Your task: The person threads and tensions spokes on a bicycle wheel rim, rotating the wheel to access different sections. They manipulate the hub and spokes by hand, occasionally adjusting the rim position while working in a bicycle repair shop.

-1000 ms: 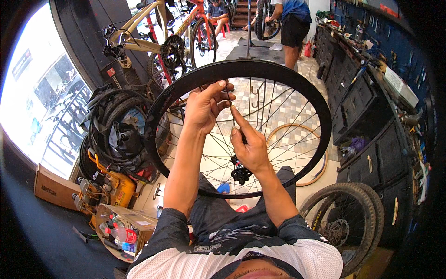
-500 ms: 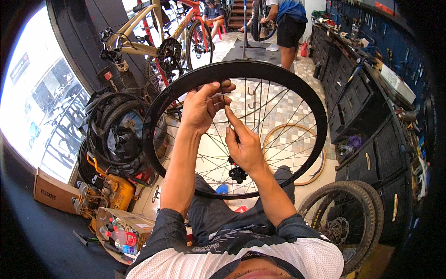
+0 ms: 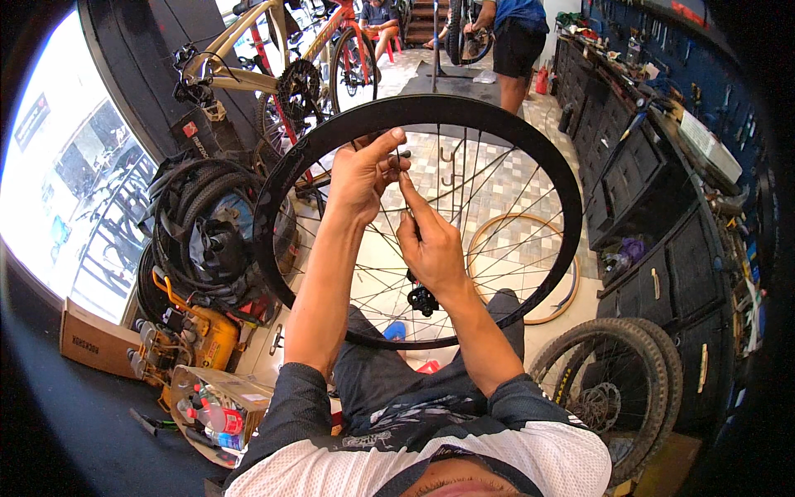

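A black deep-rimmed bicycle wheel stands over my lap, with thin dark spokes running to a black hub. It has no tyre on it. Inside the upper left of the rim, my left hand has its fingers curled round a spoke, the thumb raised toward the rim. A small dark piece shows by its fingertips; I cannot tell what it is. Just below, my right hand closes on the same spoke, forefinger pointing up along it and almost meeting the left fingers. The other right fingers are folded into the palm.
Tyres and tubes are heaped at left, above a yellow machine and a box of bottles. Two tyred wheels lean at lower right beside dark cabinets. A tan hoop lies on the floor. Bicycles and people are beyond.
The wheel's top edge has risen slightly. My left thumb has lifted toward the rim, and my right hand has shifted a little up and left along the spoke.
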`<state>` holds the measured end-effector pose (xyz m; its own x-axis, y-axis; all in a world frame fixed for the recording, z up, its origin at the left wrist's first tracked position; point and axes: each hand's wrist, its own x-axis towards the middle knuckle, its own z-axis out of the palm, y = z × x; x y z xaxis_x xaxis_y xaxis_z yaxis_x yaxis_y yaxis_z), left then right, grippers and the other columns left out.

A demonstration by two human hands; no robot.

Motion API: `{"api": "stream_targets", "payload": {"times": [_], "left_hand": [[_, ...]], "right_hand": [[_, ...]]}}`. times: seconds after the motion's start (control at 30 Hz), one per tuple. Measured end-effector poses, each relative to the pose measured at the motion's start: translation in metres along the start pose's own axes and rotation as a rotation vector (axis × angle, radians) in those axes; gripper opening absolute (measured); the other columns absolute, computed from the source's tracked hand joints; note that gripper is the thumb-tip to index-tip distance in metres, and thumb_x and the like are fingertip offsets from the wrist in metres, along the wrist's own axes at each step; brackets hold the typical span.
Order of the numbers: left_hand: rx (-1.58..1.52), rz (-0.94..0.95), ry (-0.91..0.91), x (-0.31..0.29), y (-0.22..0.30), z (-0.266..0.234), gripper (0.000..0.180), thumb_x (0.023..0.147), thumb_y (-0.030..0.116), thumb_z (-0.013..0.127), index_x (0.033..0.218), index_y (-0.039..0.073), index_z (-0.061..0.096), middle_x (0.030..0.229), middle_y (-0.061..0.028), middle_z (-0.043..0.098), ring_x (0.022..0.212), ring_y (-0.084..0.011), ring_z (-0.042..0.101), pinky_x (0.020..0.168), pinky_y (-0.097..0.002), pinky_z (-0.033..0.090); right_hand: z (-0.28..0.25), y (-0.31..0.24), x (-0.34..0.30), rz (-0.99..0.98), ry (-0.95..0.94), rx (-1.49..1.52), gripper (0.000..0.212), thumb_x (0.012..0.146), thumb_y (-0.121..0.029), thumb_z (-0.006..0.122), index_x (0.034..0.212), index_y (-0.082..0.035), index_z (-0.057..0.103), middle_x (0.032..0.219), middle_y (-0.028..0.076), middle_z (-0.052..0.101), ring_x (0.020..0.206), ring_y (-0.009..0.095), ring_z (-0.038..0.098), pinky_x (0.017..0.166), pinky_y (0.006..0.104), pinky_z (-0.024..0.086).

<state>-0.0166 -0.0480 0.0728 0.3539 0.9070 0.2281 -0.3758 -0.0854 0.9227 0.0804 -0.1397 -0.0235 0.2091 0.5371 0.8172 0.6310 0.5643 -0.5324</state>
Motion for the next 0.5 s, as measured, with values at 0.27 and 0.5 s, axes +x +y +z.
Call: {"api": "stream_targets", "payload": {"times": [0.27, 0.5], "left_hand": [[-0.171, -0.078, -0.082, 0.0062, -0.0013, -0.0069, 0.029, 0.093, 0.023, 0.078, 0.110, 0.002, 0.072, 0.104, -0.0106, 0.074, 0.074, -0.0171, 0.066, 0.067, -0.0287, 0.055], [-0.084, -0.052, 0.001, 0.0061, -0.0049, -0.0034, 0.029, 0.090, 0.018, 0.081, 0.112, 0.002, 0.071, 0.099, -0.0084, 0.074, 0.073, -0.0158, 0.066, 0.068, -0.0289, 0.055]], "right_hand": [[0.0001, 0.0062, -0.0020, 0.020, 0.014, 0.021, 0.066, 0.094, 0.000, 0.065, 0.157, -0.013, 0.050, 0.082, 0.018, 0.067, 0.065, 0.034, 0.069, 0.061, 0.0446, 0.055], [-0.0016, 0.0022, -0.0020, 0.054, -0.001, 0.019, 0.063, 0.094, 0.000, 0.065, 0.154, -0.013, 0.053, 0.082, 0.019, 0.068, 0.065, 0.034, 0.069, 0.062, 0.0446, 0.056]]}}
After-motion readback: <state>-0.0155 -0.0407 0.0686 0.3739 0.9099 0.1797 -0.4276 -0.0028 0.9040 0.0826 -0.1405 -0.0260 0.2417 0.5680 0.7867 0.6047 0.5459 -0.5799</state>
